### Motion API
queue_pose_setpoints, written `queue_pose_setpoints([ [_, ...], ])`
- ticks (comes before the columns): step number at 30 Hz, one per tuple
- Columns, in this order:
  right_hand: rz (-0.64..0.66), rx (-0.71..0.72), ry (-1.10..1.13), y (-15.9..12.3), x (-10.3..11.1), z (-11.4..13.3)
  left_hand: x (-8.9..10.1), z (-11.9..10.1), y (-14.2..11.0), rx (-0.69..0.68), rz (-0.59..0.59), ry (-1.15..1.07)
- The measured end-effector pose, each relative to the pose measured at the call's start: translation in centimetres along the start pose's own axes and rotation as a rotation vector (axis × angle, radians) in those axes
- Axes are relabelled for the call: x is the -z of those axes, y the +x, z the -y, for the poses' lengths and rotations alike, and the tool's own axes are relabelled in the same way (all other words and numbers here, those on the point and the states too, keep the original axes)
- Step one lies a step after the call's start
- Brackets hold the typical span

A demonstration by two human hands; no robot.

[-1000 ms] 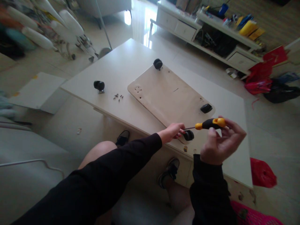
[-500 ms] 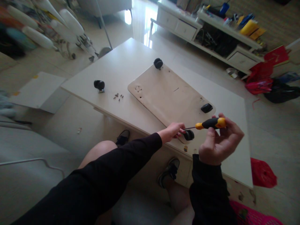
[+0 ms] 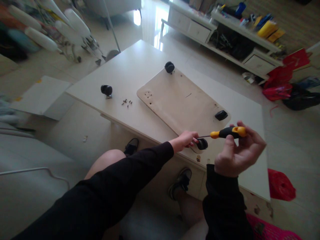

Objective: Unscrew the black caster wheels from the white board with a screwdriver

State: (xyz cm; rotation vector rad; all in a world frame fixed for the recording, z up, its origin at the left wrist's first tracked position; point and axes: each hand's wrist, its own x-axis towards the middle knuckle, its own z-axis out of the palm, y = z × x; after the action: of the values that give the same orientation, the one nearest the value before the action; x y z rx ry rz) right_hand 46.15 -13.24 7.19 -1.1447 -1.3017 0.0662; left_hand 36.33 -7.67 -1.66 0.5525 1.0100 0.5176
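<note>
My right hand [image 3: 238,151] grips the yellow-and-black handle of a screwdriver [image 3: 228,132], its thumb below and fingers behind. The thin shaft runs left to the fingertips of my left hand [image 3: 186,140], which are pinched together beside a black caster wheel [image 3: 202,144]. Whatever those fingertips hold, and the screwdriver's tip, are hidden. That caster stands at the near corner of a beige board [image 3: 175,100] with rounded corners. Two more casters sit at its far corner [image 3: 169,67] and right corner [image 3: 221,115]. The left corner shows only screw holes [image 3: 148,94].
The board lies on a white table [image 3: 120,73]. To its left are a loose caster [image 3: 106,90] and several small screws [image 3: 127,102]. A white box [image 3: 42,96] stands on the floor at left, a low cabinet [image 3: 197,31] at the back, and red bags [image 3: 281,185] at right.
My right hand and the screwdriver have shifted slightly to the right, and the handle has turned a little in the fingers. My left hand stays at the near caster.
</note>
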Motion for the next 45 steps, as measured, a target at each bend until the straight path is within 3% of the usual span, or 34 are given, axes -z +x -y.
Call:
queue_pose_setpoints([
  [5, 0.074, 0.049, -0.003, 0.1, 0.6, -0.9, 0.0, 0.0, 0.0, -0.014, 0.008, 0.026],
  [9, 0.016, 0.06, -0.086, 0.2, 0.6, -1.4, -0.1, -0.2, -0.2, -0.009, -0.006, 0.032],
  [12, -0.014, 0.022, -0.02, 0.2, 0.2, -1.1, 0.0, -0.3, -0.4, -0.002, -0.003, 0.059],
  [21, 0.034, -0.03, -0.019, 0.1, 0.2, -0.5, 0.1, 0.1, 0.0, -0.044, 0.016, 0.052],
  [27, 0.003, -0.019, -0.171, 0.1, 0.7, -1.2, 0.1, 0.1, 0.0, -0.054, 0.013, 0.055],
  [45, -0.05, 0.07, 0.011, 0.1, 0.1, -0.7, 0.0, -0.1, -0.1, -0.043, -0.007, 0.035],
])
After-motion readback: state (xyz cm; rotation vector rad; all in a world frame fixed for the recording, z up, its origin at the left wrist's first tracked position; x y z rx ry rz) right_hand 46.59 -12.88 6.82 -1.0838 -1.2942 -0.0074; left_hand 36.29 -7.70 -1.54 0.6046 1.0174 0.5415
